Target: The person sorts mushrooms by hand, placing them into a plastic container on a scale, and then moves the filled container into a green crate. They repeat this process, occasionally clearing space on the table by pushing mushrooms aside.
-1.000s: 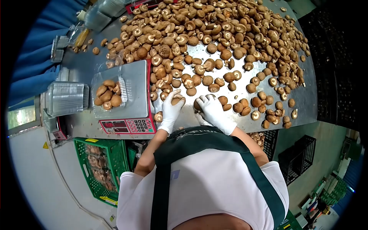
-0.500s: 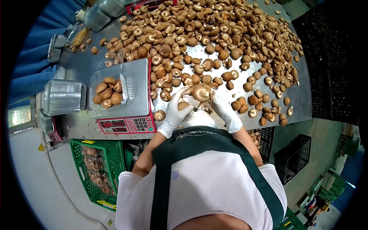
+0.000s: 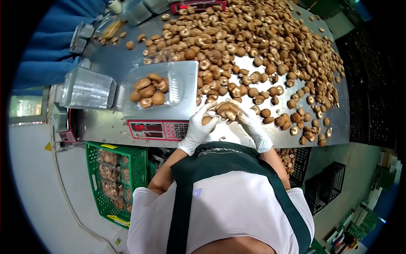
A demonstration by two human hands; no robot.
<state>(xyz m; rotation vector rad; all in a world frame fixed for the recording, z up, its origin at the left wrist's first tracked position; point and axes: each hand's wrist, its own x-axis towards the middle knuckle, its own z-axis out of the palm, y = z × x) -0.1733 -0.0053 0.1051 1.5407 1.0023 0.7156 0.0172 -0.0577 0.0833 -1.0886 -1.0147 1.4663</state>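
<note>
My left hand (image 3: 198,130), in a white glove, curls around a brown shiitake mushroom (image 3: 207,120). In my gloved right hand (image 3: 253,127) is a larger shiitake mushroom (image 3: 228,110), tilted so that its paler underside edge shows; the left fingertips are close to it, and whether they touch cannot be made out. To the left, a clear plastic tray (image 3: 172,91) with several mushrooms rests on the metal plate of a scale (image 3: 186,72). The scale's red-framed panel has a lit display that is too small to read.
A large heap of mushrooms (image 3: 253,34) covers the back of the metal table (image 3: 101,136). Nested plastic trays (image 3: 86,89) stand left of the scale. Below the table edge are a green crate (image 3: 95,169) of packed mushrooms and black crates (image 3: 334,178).
The view has shifted, so the table and scale appear further right. The larger mushroom has turned from showing its round underside and stem to a side-on tilt. Both hands still hold mushrooms.
</note>
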